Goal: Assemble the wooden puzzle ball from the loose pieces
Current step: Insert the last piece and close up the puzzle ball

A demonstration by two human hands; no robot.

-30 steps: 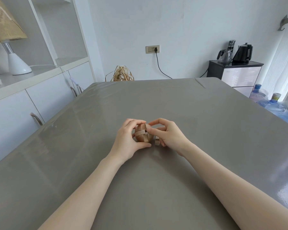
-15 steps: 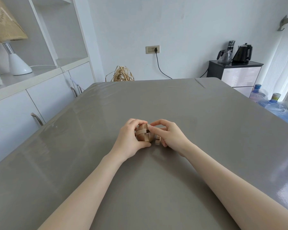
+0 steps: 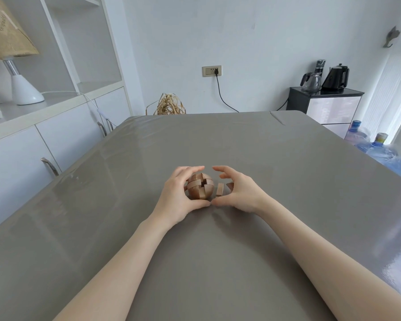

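My left hand point(image 3: 180, 198) curls round the round, light-brown wooden puzzle ball point(image 3: 200, 186), which sits mid-width on the grey glossy table point(image 3: 218, 262), a dark cross-shaped gap in its top. My right hand point(image 3: 237, 189) hovers just beside it, fingers loosely spread, gripping nothing. A small loose wooden piece point(image 3: 220, 189) stands between ball and right palm. Bare tabletop stretches wide on every side, edges well apart from my hands.
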